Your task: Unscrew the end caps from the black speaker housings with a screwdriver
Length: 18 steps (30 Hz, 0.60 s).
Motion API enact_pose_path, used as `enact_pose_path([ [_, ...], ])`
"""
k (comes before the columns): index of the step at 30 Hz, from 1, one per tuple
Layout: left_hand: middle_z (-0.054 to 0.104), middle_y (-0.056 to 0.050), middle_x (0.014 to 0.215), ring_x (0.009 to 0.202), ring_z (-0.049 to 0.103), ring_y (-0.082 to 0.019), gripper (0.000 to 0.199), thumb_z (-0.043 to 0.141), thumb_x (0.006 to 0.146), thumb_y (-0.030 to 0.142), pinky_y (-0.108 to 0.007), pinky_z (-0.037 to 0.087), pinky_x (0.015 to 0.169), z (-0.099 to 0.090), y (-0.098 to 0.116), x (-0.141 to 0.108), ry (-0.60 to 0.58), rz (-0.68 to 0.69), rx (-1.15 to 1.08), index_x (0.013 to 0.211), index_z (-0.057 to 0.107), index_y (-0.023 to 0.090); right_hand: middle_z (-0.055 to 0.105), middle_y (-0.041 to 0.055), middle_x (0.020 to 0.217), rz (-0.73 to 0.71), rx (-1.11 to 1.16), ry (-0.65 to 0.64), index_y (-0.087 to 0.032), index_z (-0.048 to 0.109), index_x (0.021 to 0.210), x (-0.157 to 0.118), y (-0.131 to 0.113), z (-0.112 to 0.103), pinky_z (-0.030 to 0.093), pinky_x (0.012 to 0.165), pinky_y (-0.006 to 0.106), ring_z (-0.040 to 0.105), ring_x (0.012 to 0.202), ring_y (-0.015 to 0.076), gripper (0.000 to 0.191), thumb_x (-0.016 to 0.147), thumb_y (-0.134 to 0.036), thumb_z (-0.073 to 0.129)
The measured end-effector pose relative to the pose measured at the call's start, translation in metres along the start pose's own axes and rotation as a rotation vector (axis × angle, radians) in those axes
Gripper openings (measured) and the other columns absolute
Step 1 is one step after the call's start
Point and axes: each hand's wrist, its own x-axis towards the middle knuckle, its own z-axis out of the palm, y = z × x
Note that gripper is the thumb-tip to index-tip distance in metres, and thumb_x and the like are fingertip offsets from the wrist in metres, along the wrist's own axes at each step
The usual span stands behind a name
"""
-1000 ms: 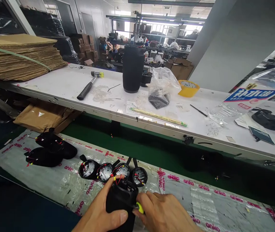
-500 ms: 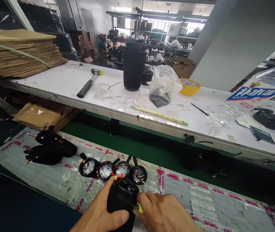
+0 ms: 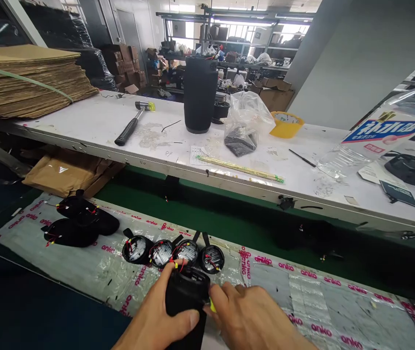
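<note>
Currently, your left hand (image 3: pixel 165 311) is wrapped around a black case (image 3: pixel 185 301), thumb on its near side, the case's long axis running away from you, recessed end pointing forward and up. Your right hand (image 3: pixel 245 311) grips a mostly hidden yellow tool (image 3: pixel 212 305) at the case's right side. Round cases (image 3: pixel 187 252) stand just beyond.

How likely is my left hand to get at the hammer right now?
Probably not: your left hand is holding the black housing, and the hammer lies farther off on the white bench, though nothing covers it.
</note>
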Motion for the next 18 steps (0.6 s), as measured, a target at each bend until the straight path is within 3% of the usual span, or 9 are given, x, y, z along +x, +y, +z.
enact_pose_path([
  [3, 0.073, -0.008, 0.124, 0.116, 0.066, -0.034, 0.089, 0.081, 0.073, 0.053, -0.044, 0.046, 0.104, -0.0069, -0.0094, 0.0026, -0.116, 0.013, -0.230, 0.146, 0.037, 0.026, 0.068, -0.0080, 0.074, 0.100, 0.252, 0.071, -0.026, 0.047, 0.100, 0.0016, 0.0053, -0.0018, 0.034, 0.046, 0.034, 0.068, 0.053, 0.0183, 0.028, 0.095, -0.029, 0.074],
  [5, 0.071, -0.008, 0.131, 0.119, 0.064, -0.032, 0.088, 0.083, 0.074, 0.054, -0.044, 0.044, 0.108, -0.0088, -0.0125, 0.0040, -0.152, 0.019, -0.312, 0.145, 0.040, 0.027, 0.069, -0.0113, 0.075, 0.157, 0.347, 0.073, -0.028, 0.047, 0.103, 0.0012, 0.0083, -0.0028, 0.039, 0.050, 0.033, 0.070, 0.056, 0.0178, 0.029, 0.094, -0.024, 0.075],
  [13, 0.065, -0.011, 0.141, 0.124, 0.062, -0.032, 0.088, 0.082, 0.075, 0.056, -0.045, 0.041, 0.111, -0.0101, -0.0131, 0.0065, -0.147, 0.046, -0.242, 0.146, 0.039, 0.026, 0.069, -0.0084, 0.072, 0.107, 0.288, 0.037, -0.026, 0.049, 0.092, 0.0034, 0.0072, -0.0001, 0.020, 0.043, 0.035, 0.064, 0.048, 0.0177, 0.037, 0.083, -0.025, 0.085],
  [18, 0.068, -0.010, 0.137, 0.122, 0.063, -0.034, 0.089, 0.082, 0.075, 0.057, -0.046, 0.043, 0.109, -0.0103, -0.0100, 0.0075, -0.161, 0.041, -0.246, 0.146, 0.039, 0.026, 0.068, -0.0086, 0.071, 0.076, 0.284, 0.037, -0.026, 0.047, 0.090, 0.0067, 0.0101, -0.0051, 0.022, 0.043, 0.033, 0.063, 0.048, 0.0160, 0.038, 0.083, -0.023, 0.084],
])
